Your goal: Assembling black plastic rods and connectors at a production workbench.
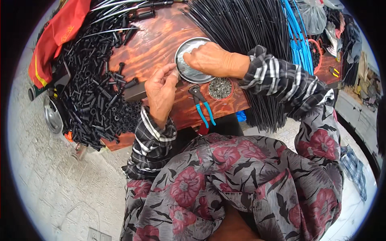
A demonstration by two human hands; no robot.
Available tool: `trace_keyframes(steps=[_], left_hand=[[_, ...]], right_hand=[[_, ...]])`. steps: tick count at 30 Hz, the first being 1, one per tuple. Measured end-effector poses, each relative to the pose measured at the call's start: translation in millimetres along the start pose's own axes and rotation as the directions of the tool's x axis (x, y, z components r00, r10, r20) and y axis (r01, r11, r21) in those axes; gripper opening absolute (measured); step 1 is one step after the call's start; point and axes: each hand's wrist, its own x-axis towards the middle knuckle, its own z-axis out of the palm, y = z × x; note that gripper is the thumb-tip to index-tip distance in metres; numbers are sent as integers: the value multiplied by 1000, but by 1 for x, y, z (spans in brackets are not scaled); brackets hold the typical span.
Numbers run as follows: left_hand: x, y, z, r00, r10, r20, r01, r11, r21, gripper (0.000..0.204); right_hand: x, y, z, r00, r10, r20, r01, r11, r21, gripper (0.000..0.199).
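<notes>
A round metal dish (194, 39) with something pale and shiny in it stands on the wooden table. My right hand (212, 59) reaches over it, fingers curled and pressed down on the contents. What those fingertips hold, if anything, is hidden. My left hand (161, 93) is at the dish's near-left rim, with thumb and fingertips drawn together in a pinch. Anything between them is too small to make out. Close to the dish are a red-rimmed bowl (220, 88) of small metal pieces and a pair of pliers (201, 104) with blue handles.
Black plastic parts (90, 96) are heaped across the table's left side, below a red cloth (60, 36). Long black rods (249, 28) fill the back right, beside blue strips (299, 44). A dark bar (135, 92) lies by my left wrist. The table's (155, 34) near edge faces my lap.
</notes>
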Motion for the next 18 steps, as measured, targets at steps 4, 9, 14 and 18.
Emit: trace_keyframes(steps=[4, 9, 14, 18], left_hand=[[9, -21, -2, 998, -22, -67, 24, 999, 25, 27], [23, -34, 9, 998, -11, -61, 12, 1000, 20, 33], [26, -37, 12, 998, -2, -61, 5, 999, 48, 31], [25, -43, 11, 997, 33, -74, -21, 988, 155, 30]], right_hand=[[12, -4, 20, 999, 15, -31, -20, 986, -163, 20], [12, -3, 30, 982, -26, -186, -9, 983, -186, 19], [10, -3, 36, 973, 6, -231, -49, 983, -178, 22], [6, -6, 33, 967, 75, -245, -101, 990, -95, 29]])
